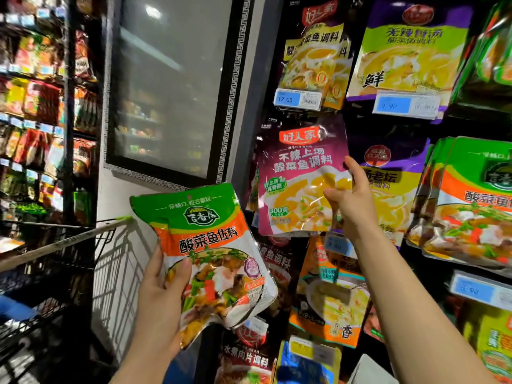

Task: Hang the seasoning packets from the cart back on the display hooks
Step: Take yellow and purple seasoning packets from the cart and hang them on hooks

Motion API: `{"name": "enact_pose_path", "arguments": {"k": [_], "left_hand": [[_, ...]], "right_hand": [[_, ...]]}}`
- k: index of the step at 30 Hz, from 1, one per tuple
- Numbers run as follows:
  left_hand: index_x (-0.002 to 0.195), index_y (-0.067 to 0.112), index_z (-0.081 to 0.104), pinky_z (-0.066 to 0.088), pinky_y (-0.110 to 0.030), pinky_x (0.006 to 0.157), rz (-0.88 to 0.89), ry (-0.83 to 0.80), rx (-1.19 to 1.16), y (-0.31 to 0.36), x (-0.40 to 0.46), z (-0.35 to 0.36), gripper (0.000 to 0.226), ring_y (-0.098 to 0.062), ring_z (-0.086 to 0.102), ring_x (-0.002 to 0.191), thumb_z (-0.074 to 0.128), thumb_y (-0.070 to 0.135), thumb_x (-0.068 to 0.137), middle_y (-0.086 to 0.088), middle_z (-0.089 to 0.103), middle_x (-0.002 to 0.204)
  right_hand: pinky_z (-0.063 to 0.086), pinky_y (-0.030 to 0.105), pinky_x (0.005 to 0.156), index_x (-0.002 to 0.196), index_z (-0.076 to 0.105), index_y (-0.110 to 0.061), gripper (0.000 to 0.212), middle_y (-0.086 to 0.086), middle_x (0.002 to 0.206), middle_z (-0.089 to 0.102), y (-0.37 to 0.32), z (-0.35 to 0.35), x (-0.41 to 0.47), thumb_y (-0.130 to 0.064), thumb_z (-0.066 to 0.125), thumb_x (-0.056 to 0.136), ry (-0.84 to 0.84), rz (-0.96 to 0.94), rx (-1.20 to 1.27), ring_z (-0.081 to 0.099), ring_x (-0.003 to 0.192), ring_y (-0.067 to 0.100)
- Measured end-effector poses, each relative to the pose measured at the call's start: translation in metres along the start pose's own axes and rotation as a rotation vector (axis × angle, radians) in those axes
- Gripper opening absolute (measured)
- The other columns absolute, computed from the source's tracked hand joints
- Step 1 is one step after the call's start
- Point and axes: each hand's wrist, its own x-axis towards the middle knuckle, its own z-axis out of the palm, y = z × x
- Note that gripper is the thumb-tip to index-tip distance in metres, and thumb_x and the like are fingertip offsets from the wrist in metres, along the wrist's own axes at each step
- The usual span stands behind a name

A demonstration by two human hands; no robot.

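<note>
A dim shop aisle with a pegboard display (pixel 357 128) of hanging sauce pouches, a wire cart (pixel 72 245) at lower left; the right hand (pixel 350 200) pinches the purple packet (pixel 300 176) by its right edge, up near the hooks, while the left hand (pixel 163 289) grips the green packet (pixel 210 253) low on its side. Both look like soft, glossy, slippery pouches, probably fairly heavy; best held near the stiff top seam, I judge, where the hang hole sits.

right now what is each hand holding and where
Left hand grips the green-and-orange plastic seasoning packet at its lower left edge; right hand pinches the purple plastic packet at its right edge.
</note>
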Motion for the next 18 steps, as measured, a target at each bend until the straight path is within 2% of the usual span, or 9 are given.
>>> {"name": "enact_pose_path", "arguments": {"k": [2,5,7,10,13,15,18], "left_hand": [[0.139,0.039,0.050,0.061,-0.043,0.062,0.005,0.008,0.004,0.001,0.000,-0.001,0.055,-0.021,0.075,0.084,0.057,0.011,0.093,0.003,0.073,0.111],[0.137,0.041,0.052,0.060,-0.047,0.072,0.007,0.015,-0.002,0.001,-0.001,-0.005,0.054,-0.023,0.074,0.090,0.057,0.011,0.092,0.003,0.072,0.115],[0.136,0.039,0.052,0.061,-0.047,0.071,0.012,0.018,-0.011,0.002,0.000,-0.006,0.054,-0.024,0.074,0.091,0.057,0.009,0.092,0.001,0.072,0.115],[0.132,0.042,0.054,0.061,-0.048,0.072,0.010,0.026,-0.014,0.001,0.001,-0.008,0.052,-0.025,0.074,0.092,0.056,0.008,0.094,0.000,0.073,0.114],[0.123,0.049,0.056,0.058,-0.051,0.082,0.014,0.036,-0.012,-0.002,0.002,-0.008,0.050,-0.026,0.073,0.095,0.056,0.008,0.095,0.002,0.072,0.115],[0.122,0.048,0.057,0.055,-0.051,0.087,0.017,0.034,-0.013,-0.003,0.002,-0.008,0.049,-0.027,0.072,0.098,0.056,0.008,0.094,0.001,0.072,0.118],[0.120,0.049,0.059,0.053,-0.054,0.090,0.015,0.013,-0.004,-0.003,0.002,-0.005,0.047,-0.029,0.072,0.099,0.057,0.009,0.094,0.000,0.072,0.117]], "right_hand": [[0.056,0.027,0.076,0.145,0.041,-0.033,0.074,-0.023,0.131,0.045,-0.005,0.009,0.006,0.013,0.056,0.089,0.000,-0.033,0.005,0.064,0.093,0.014],[0.055,0.024,0.065,0.146,0.040,-0.030,0.074,-0.024,0.114,0.047,-0.009,0.020,0.015,0.014,0.055,0.089,0.016,-0.031,0.024,0.064,0.083,0.013],[0.054,0.026,0.062,0.147,0.039,-0.030,0.076,-0.013,0.127,0.046,-0.015,0.022,0.025,0.015,0.055,0.088,0.013,-0.013,0.016,0.064,0.086,0.018],[0.055,0.030,0.070,0.147,0.039,-0.029,0.077,0.000,0.148,0.038,-0.023,0.020,0.040,0.015,0.056,0.086,0.009,-0.004,-0.065,0.064,0.098,0.022],[0.056,0.047,0.087,0.145,0.040,-0.035,0.082,0.001,0.150,0.042,-0.023,0.020,0.044,0.010,0.062,0.081,0.022,-0.045,-0.221,0.060,0.112,0.032],[0.055,0.054,0.087,0.143,0.039,-0.041,0.084,0.001,0.145,0.048,-0.019,0.026,0.042,0.008,0.061,0.078,0.049,-0.051,-0.239,0.060,0.109,0.035],[0.057,0.053,0.081,0.144,0.038,-0.043,0.082,0.000,0.144,0.049,-0.017,0.038,0.037,0.006,0.057,0.081,0.105,-0.038,-0.224,0.063,0.109,0.036]]}}
